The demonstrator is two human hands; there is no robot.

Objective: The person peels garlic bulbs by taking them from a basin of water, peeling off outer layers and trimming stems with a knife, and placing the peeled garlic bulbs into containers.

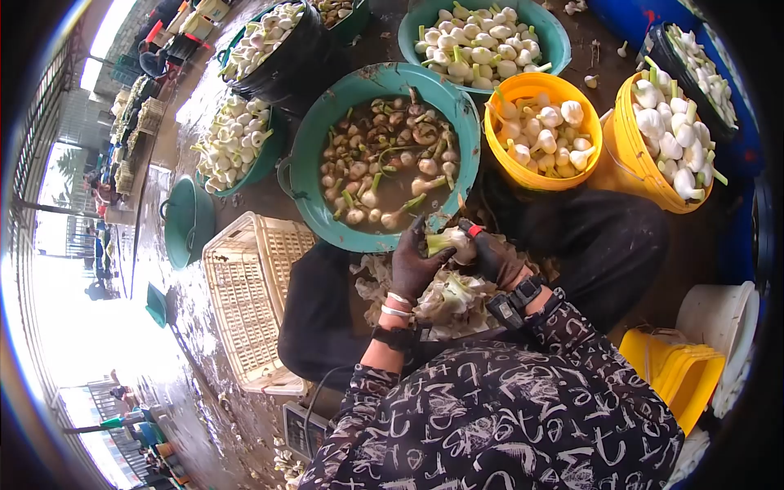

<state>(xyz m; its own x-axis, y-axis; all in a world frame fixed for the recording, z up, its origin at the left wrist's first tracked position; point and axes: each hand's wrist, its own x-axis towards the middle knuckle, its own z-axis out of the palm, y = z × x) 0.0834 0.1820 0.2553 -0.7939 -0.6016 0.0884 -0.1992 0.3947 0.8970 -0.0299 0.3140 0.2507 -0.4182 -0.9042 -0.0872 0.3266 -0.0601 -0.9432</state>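
Observation:
Between my two dark-gloved hands, above my lap, is a garlic bulb [454,242] with a pale green stem. My left hand [415,265] is closed around the stem side. My right hand [495,255] presses its fingers against the bulb from the other side. A small red piece [471,229] shows at my right fingertips; whether it is a tool or a finger wrap I cannot tell. Loose garlic skins [454,299] lie heaped below my hands. Just beyond them stands a green tub [296,155] of murky water with muddy garlic bulbs.
Yellow buckets [496,151] of pale garlic stand at the right, and another green tub [559,51] of garlic behind. A cream plastic crate [237,310] lies tilted at my left, near an upturned-sided green basin [189,224]. Stacked yellow containers [694,380] are by my right side.

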